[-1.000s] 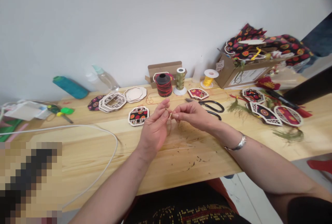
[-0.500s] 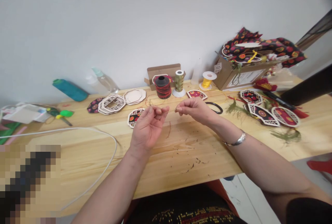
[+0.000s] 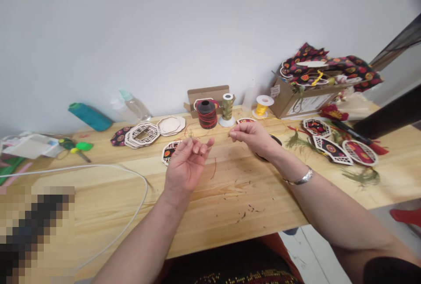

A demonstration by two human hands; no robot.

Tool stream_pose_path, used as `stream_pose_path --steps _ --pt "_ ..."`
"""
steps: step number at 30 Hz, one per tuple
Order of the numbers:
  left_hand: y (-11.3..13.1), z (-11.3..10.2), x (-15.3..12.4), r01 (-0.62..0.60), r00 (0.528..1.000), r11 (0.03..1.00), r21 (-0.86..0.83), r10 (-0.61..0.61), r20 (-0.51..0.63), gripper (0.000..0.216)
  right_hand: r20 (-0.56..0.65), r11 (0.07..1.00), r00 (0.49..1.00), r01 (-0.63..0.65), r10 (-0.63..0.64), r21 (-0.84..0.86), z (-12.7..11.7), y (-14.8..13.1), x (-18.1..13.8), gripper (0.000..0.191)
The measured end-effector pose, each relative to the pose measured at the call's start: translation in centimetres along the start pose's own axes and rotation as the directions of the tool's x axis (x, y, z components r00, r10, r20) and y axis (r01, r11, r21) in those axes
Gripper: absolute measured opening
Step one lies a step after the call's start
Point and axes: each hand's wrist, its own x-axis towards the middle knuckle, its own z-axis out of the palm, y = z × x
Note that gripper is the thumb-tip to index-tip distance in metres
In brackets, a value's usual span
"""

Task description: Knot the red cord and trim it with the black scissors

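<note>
My left hand (image 3: 189,161) hovers palm up over the wooden table (image 3: 98,196), fingertips pinched on a thin red thread (image 3: 215,168) that dangles below it. My right hand (image 3: 251,137) is raised a little to the right, its fingers pinched on the thread's other end, a silver bracelet (image 3: 301,179) on the wrist. Behind the left hand lies a patterned lattice ornament (image 3: 169,151). Black scissors (image 3: 271,143) lie mostly hidden under my right hand.
Thread spools stand at the back: red-black (image 3: 207,114), green-gold (image 3: 227,108), yellow (image 3: 262,105). Stacked wooden lattice cutouts (image 3: 144,133) lie left of them. A cardboard box (image 3: 302,95) of patterned pieces, finished ornaments (image 3: 342,147), a white cable (image 3: 108,168) and spray bottles (image 3: 131,102) surround the work area.
My hands have pulled apart from a close pinch. The right hand moved right and back, the left turned palm up, and the thread now stretches between them.
</note>
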Motion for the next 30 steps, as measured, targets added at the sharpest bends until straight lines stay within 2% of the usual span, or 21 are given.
stream_pose_path --steps 6,9,11,14,16,18,21,24,26,28,30 --pt "0.3 0.2 -0.4 0.039 0.999 0.999 0.026 -0.039 -0.006 0.011 -0.021 0.999 0.999 0.029 -0.03 -0.029 0.1 -0.3 -0.1 0.025" --pt "0.5 0.3 -0.7 0.054 0.998 0.998 0.046 -0.055 0.022 0.029 0.024 0.995 0.998 0.065 -0.063 -0.07 0.1 -0.6 -0.2 0.024" --pt "0.6 0.1 -0.6 0.008 1.0 0.999 0.049 -0.008 0.008 0.04 0.083 0.99 0.993 0.098 -0.09 -0.099 0.1 -0.9 -0.4 0.021" --pt "0.6 -0.3 -0.1 -0.109 0.985 0.991 0.076 0.118 -0.123 0.042 0.204 0.975 0.969 0.171 -0.14 -0.144 0.3 -1.6 -0.9 0.016" --pt "0.4 -0.5 0.3 -0.177 0.95 0.976 0.13 0.204 -0.235 0.036 0.281 0.96 0.941 0.237 -0.189 -0.151 0.4 -2.0 -1.2 0.015" --pt "0.1 -0.4 0.4 -0.254 0.903 0.94 0.226 0.315 -0.293 0.028 0.334 0.945 0.913 0.294 -0.234 -0.142 0.6 -2.3 -1.5 0.015" --pt "-0.2 0.4 0.0 -0.426 0.799 0.785 0.449 0.56 -0.22 0.022 0.387 0.934 0.886 0.33 -0.256 -0.136 0.6 -2.5 -1.7 0.015" --pt "-0.4 1.1 -0.5 -0.49 0.734 0.62 0.613 0.673 -0.094 0.021 0.406 0.925 0.879 0.341 -0.25 -0.17 0.5 -2.5 -1.7 0.014" --pt "-0.5 1.3 -0.7 -0.465 0.756 0.607 0.644 0.651 -0.068 0.02 0.406 0.912 0.878 0.358 -0.254 -0.203 0.5 -2.5 -1.7 0.014" --pt "-0.8 1.2 -0.9 -0.367 0.845 0.676 0.639 0.529 -0.075 0.02 0.409 0.89 0.869 0.393 -0.277 -0.231 0.6 -2.6 -1.7 0.015" --pt "-1.2 1.0 -1.3 -0.193 0.946 0.746 0.638 0.315 -0.082 0.019 0.413 0.86 0.854 0.442 -0.315 -0.257 0.7 -2.7 -1.8 0.015"
